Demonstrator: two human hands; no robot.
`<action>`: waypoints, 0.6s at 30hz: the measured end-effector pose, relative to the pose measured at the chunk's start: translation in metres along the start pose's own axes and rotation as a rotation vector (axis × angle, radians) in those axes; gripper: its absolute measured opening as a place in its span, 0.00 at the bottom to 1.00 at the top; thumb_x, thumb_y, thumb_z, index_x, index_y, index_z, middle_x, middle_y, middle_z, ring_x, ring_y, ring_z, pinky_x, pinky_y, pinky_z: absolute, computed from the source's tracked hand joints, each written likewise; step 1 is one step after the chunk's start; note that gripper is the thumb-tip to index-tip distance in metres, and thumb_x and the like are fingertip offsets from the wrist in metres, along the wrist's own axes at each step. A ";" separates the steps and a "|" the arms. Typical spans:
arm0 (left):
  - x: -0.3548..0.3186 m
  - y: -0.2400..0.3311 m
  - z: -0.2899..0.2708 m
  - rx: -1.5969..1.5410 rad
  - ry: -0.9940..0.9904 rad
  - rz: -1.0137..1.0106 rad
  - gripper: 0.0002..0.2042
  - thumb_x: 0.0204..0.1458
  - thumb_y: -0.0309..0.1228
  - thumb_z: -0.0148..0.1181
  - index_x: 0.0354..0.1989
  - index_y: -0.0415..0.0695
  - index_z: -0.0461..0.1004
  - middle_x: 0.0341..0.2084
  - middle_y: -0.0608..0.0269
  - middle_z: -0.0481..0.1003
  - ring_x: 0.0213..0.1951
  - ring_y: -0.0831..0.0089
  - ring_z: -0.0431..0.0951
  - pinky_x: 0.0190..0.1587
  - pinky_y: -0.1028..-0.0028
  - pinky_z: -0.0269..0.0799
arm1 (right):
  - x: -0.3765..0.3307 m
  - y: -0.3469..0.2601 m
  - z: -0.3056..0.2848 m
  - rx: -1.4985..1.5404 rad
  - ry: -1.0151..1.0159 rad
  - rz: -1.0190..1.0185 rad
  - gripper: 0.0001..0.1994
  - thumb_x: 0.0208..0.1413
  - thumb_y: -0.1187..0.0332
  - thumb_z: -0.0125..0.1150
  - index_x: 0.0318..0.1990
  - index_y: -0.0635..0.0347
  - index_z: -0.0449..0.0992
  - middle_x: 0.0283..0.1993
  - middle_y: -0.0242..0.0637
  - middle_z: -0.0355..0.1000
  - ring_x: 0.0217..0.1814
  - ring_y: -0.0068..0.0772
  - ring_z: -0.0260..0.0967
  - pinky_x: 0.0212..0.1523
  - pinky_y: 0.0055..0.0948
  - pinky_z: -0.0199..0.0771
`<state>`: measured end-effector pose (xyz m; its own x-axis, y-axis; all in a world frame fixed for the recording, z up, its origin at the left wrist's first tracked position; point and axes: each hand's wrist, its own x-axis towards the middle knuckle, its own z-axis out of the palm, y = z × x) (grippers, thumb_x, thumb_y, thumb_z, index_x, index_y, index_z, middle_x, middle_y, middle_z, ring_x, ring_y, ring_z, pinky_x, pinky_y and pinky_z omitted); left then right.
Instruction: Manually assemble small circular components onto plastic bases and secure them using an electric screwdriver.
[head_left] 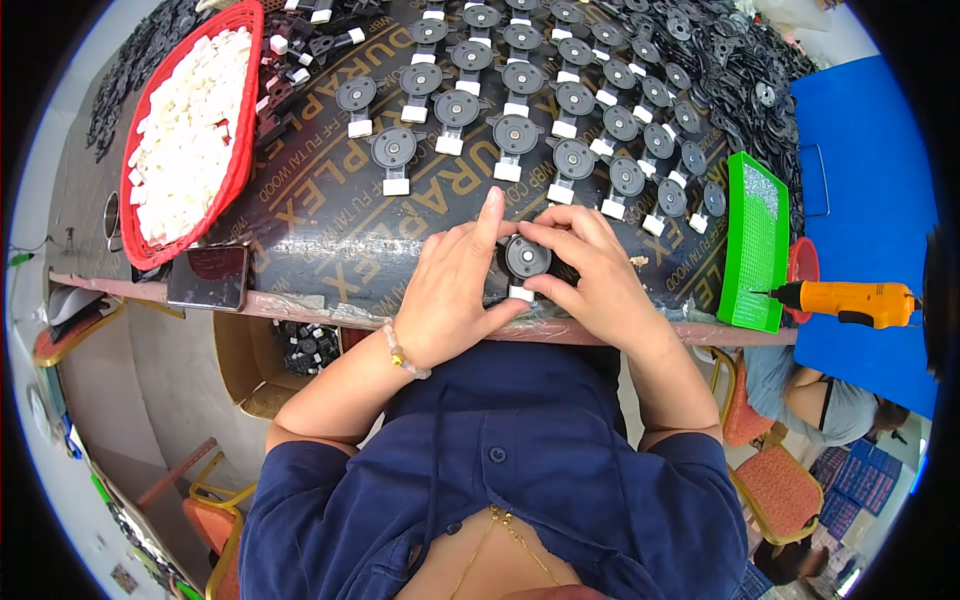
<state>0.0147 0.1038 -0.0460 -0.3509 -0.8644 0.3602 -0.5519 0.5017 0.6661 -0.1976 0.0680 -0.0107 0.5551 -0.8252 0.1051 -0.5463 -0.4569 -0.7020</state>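
Between red basket (243,120) of white blocks (185,130) and green tray (752,250), left hand (455,290) and right hand (590,270) both pinching black disc part (526,258).

A dark phone (208,277) with a blank, reddish-reflecting screen lies flat at the table's near edge, at about nine o'clock from the hands. Below it, at roughly seven o'clock, an open brown cardboard box (262,365) sits under the table, holding small black parts. The dark tabletop board (330,215) carries large printed gold lettering.
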 end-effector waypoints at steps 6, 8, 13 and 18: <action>0.002 0.000 0.001 -0.013 -0.006 0.007 0.60 0.34 0.30 0.79 0.75 0.35 0.40 0.55 0.57 0.74 0.54 0.57 0.73 0.54 0.60 0.64 | -0.003 0.000 -0.002 -0.027 0.039 -0.028 0.29 0.44 0.68 0.76 0.57 0.61 0.76 0.56 0.41 0.69 0.59 0.45 0.67 0.59 0.37 0.68; 0.004 0.003 -0.002 -0.014 -0.024 -0.004 0.60 0.35 0.30 0.79 0.75 0.35 0.40 0.55 0.57 0.74 0.55 0.57 0.73 0.54 0.59 0.64 | -0.012 -0.005 -0.014 -0.060 0.135 -0.085 0.31 0.43 0.67 0.77 0.58 0.62 0.75 0.57 0.43 0.70 0.58 0.45 0.68 0.58 0.37 0.69; 0.007 0.010 -0.005 0.051 -0.101 -0.066 0.58 0.35 0.29 0.78 0.75 0.38 0.43 0.56 0.59 0.74 0.55 0.56 0.72 0.56 0.59 0.62 | -0.062 -0.001 -0.100 -0.747 1.075 -0.440 0.30 0.52 0.67 0.70 0.59 0.74 0.67 0.61 0.53 0.66 0.61 0.46 0.66 0.59 0.43 0.69; 0.028 0.029 0.001 0.108 -0.239 -0.002 0.53 0.36 0.28 0.77 0.74 0.39 0.51 0.54 0.55 0.73 0.55 0.55 0.72 0.56 0.59 0.63 | -0.112 0.030 -0.194 -0.297 1.554 -0.187 0.15 0.63 0.73 0.52 0.54 0.71 0.71 0.54 0.47 0.72 0.53 0.36 0.70 0.54 0.32 0.71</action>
<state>-0.0122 0.0936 -0.0177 -0.5110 -0.8393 0.1858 -0.6263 0.5115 0.5883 -0.3981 0.0826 0.0925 -0.4244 -0.1887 0.8856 -0.7479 -0.4783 -0.4603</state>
